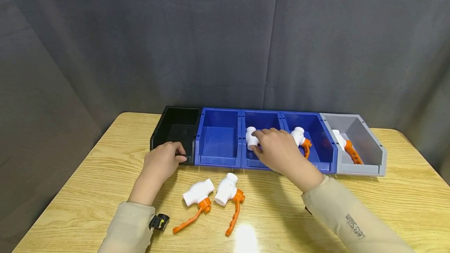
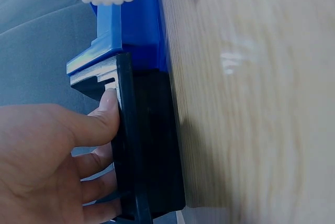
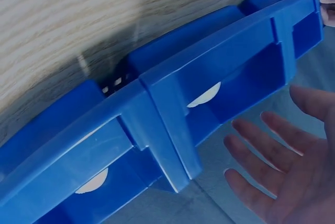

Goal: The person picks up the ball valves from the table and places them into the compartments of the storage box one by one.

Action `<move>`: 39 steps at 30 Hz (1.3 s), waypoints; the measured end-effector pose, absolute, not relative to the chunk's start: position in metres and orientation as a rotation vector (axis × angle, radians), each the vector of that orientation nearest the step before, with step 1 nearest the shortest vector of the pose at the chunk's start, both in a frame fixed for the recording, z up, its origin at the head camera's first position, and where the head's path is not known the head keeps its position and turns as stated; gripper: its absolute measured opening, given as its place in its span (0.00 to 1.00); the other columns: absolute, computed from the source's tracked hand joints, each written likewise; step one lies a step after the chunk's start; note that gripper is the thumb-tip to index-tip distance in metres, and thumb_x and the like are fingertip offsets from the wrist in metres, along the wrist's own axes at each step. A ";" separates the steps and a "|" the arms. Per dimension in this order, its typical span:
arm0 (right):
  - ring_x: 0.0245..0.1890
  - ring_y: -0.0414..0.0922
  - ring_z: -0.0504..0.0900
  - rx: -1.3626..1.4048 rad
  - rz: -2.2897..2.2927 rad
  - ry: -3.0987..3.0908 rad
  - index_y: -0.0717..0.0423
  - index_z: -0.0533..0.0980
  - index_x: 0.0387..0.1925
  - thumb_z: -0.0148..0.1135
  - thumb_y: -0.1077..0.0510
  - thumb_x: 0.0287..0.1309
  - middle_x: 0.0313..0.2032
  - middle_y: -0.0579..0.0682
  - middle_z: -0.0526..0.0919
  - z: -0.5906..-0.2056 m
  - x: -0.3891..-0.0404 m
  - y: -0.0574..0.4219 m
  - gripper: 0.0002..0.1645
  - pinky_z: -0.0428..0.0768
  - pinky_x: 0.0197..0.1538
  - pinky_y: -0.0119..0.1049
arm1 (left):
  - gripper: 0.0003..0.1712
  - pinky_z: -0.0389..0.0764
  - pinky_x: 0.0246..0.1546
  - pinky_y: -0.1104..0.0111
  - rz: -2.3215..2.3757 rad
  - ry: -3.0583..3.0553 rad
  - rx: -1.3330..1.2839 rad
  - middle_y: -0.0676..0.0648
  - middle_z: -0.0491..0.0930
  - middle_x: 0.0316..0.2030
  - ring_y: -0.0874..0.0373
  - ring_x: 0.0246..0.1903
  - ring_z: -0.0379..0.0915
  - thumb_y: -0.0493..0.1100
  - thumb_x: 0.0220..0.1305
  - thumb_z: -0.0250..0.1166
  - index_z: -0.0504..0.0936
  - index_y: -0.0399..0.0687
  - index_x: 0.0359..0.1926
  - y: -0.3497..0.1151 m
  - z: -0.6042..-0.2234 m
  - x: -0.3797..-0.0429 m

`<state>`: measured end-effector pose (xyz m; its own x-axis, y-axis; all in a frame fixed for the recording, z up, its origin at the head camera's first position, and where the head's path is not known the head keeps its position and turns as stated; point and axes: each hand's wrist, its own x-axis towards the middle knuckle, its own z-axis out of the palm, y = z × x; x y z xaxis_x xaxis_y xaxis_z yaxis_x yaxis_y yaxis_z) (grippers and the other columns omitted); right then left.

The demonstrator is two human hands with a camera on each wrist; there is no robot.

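Note:
In the head view my left hand (image 1: pixel 162 162) grips the front wall of the black bin (image 1: pixel 175 117). The left wrist view shows its thumb on the outer face of that wall and the other fingers over the rim. My right hand (image 1: pixel 277 147) hovers over the middle blue bin (image 1: pixel 261 114), fingers spread and holding nothing in the right wrist view. Just left of its fingertips, a white ball valve (image 1: pixel 251 138) lies in that bin, partly hidden by the hand. On the table are two white valves with orange handles, a left one (image 1: pixel 198 192) and a right one (image 1: pixel 226 189).
The bins stand joined in a row across the table (image 1: pixel 105 175). Another valve (image 1: pixel 298 136) lies in the right blue bin (image 1: pixel 322 155), and one more (image 1: pixel 351 151) in the grey bin (image 1: pixel 372 147). A left blue bin (image 1: pixel 220 141) sits beside the black one. Behind hangs a dark curtain (image 1: pixel 211 42).

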<state>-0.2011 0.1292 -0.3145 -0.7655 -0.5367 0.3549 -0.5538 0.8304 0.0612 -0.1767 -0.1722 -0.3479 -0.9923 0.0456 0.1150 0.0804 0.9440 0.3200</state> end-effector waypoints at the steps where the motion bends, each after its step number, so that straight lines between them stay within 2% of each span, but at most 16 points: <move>1: 0.32 0.52 0.82 0.820 0.072 -2.643 0.60 0.82 0.46 0.72 0.50 0.57 0.34 0.53 0.86 -0.315 -0.199 0.130 0.21 0.81 0.36 0.47 | 0.05 0.78 0.30 0.56 -0.501 -2.994 -0.097 0.46 0.82 0.35 0.52 0.30 0.76 0.45 0.62 0.71 0.84 0.49 0.35 -0.172 -0.348 -0.177; 10: 0.35 0.51 0.83 0.818 0.100 -2.602 0.59 0.83 0.46 0.70 0.51 0.58 0.39 0.52 0.87 -0.312 -0.179 0.134 0.19 0.81 0.41 0.46 | 0.05 0.77 0.30 0.56 -0.498 -2.992 -0.099 0.47 0.81 0.33 0.52 0.29 0.75 0.44 0.62 0.71 0.84 0.49 0.35 -0.172 -0.348 -0.175; 16: 0.42 0.52 0.84 0.783 0.139 -2.583 0.57 0.82 0.48 0.70 0.51 0.59 0.42 0.52 0.86 -0.310 -0.170 0.143 0.19 0.81 0.44 0.48 | 0.06 0.78 0.30 0.55 -0.499 -2.986 -0.106 0.47 0.81 0.33 0.52 0.30 0.75 0.44 0.61 0.71 0.84 0.49 0.35 -0.172 -0.348 -0.175; 23: 0.44 0.54 0.84 0.754 0.182 -2.573 0.59 0.82 0.46 0.70 0.50 0.59 0.41 0.54 0.86 -0.309 -0.164 0.153 0.20 0.81 0.44 0.51 | 0.05 0.78 0.30 0.56 -0.499 -2.982 -0.106 0.47 0.82 0.34 0.52 0.30 0.76 0.44 0.62 0.71 0.84 0.49 0.35 -0.173 -0.346 -0.176; 28: 0.48 0.55 0.83 0.703 0.221 -2.625 0.58 0.82 0.49 0.69 0.49 0.60 0.45 0.55 0.86 -0.308 -0.159 0.160 0.21 0.80 0.46 0.54 | 0.05 0.78 0.30 0.56 -0.503 -2.988 -0.097 0.47 0.82 0.34 0.52 0.30 0.75 0.44 0.62 0.71 0.84 0.49 0.35 -0.173 -0.346 -0.176; 35: 0.46 0.57 0.84 0.680 0.237 -2.637 0.57 0.81 0.51 0.67 0.50 0.62 0.45 0.55 0.86 -0.304 -0.155 0.172 0.20 0.78 0.51 0.55 | 0.05 0.78 0.31 0.55 -0.502 -2.990 -0.093 0.47 0.82 0.34 0.52 0.31 0.76 0.44 0.62 0.71 0.84 0.50 0.35 -0.173 -0.348 -0.177; 39: 0.46 0.59 0.84 0.636 0.246 -2.649 0.57 0.81 0.51 0.66 0.50 0.63 0.45 0.57 0.86 -0.302 -0.154 0.180 0.20 0.79 0.47 0.56 | 0.05 0.78 0.31 0.55 -0.501 -2.984 -0.092 0.47 0.82 0.34 0.52 0.30 0.75 0.44 0.62 0.71 0.84 0.49 0.35 -0.172 -0.348 -0.177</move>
